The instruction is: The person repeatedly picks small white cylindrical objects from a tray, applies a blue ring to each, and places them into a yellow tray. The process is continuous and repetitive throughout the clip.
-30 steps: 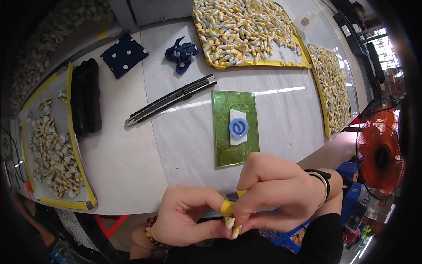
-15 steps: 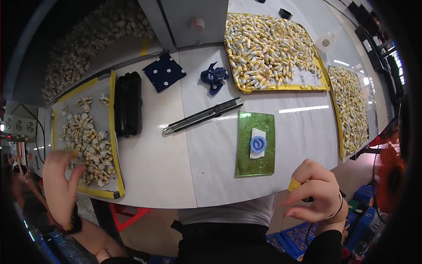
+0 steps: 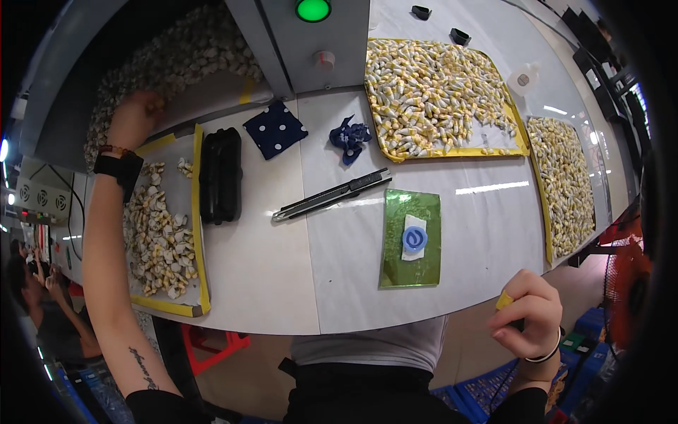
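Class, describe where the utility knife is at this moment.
In the head view, the utility knife lies aslant on the table near the picture's middle, just below the crumpled blue cloth and to the upper left of the green sheet.

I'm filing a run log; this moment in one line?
left hand: at pale heap | right hand: curled by table | utility knife, green slab: on table

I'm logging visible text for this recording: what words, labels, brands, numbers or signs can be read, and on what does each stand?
None can be read with certainty; only these marks show:
Dark script tattoo on the left forearm: too small and slanted.
White bottle: its mark is too small.
Blue disc: a curved loop shape, no clear word.
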`<action>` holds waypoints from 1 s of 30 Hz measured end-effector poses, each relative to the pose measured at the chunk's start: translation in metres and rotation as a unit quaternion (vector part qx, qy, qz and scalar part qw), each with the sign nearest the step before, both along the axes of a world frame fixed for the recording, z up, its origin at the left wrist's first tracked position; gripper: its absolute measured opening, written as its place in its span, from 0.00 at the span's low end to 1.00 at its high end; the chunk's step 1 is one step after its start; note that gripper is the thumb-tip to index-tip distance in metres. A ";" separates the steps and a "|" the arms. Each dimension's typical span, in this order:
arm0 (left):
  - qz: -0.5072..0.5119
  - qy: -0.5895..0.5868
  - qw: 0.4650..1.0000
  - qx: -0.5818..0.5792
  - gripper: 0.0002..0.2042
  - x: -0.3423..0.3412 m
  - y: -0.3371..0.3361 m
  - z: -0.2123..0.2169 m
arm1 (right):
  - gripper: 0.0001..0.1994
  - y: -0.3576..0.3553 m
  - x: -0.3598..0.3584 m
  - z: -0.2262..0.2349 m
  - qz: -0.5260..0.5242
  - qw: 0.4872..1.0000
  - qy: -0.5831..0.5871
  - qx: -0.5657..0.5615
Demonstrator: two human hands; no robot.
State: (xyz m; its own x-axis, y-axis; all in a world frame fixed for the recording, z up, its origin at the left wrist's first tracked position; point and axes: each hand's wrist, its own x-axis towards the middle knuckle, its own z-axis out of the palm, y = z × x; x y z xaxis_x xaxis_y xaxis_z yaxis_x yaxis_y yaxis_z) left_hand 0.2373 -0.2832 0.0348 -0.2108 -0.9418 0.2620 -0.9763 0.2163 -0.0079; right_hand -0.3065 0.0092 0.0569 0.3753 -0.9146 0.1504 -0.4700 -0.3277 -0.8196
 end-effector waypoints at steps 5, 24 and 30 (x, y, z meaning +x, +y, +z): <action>-0.024 0.011 1.000 0.008 0.11 -0.014 0.005 -0.002 | 0.09 -0.016 -0.003 0.011 -0.019 0.999 0.042 -0.025; -0.291 0.578 0.703 0.295 0.02 -0.168 0.239 0.064 | 0.05 -0.191 -0.020 -0.016 0.038 0.956 0.274 -0.101; -0.221 0.727 0.443 0.475 0.10 -0.182 0.269 -0.002 | 0.04 -0.186 -0.017 -0.021 0.006 0.951 0.293 -0.102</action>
